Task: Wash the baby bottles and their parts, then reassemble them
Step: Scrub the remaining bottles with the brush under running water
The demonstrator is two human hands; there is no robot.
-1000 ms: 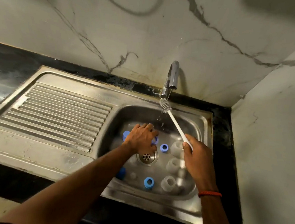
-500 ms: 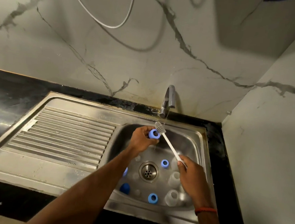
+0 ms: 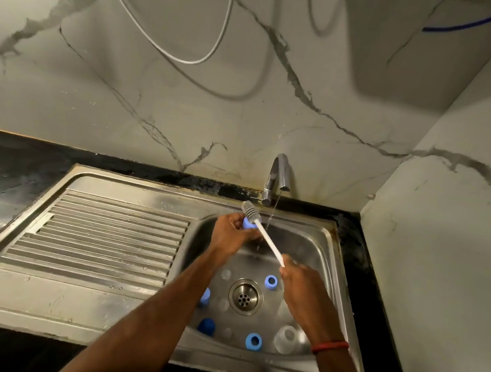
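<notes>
Ridges are running across the steel drainboard [image 3: 102,233] at the left. Beside it, over the back of the sink basin [image 3: 315,250], the left hand [image 3: 231,237] is curling its fingers round a blue ring [image 3: 247,223] — holding it up just left of the thin stream falling from the tap [image 3: 277,176]. The brush [image 3: 264,234] is lying against that ring, bristles pointing up-left, and the right hand [image 3: 303,293] is gripping the lower end of its white handle. On the basin floor a dark blue cap [image 3: 206,326], a second blue ring [image 3: 253,341], a third blue ring [image 3: 271,281] and a clear bottle [image 3: 286,337] are sitting around the drain [image 3: 244,296].
</notes>
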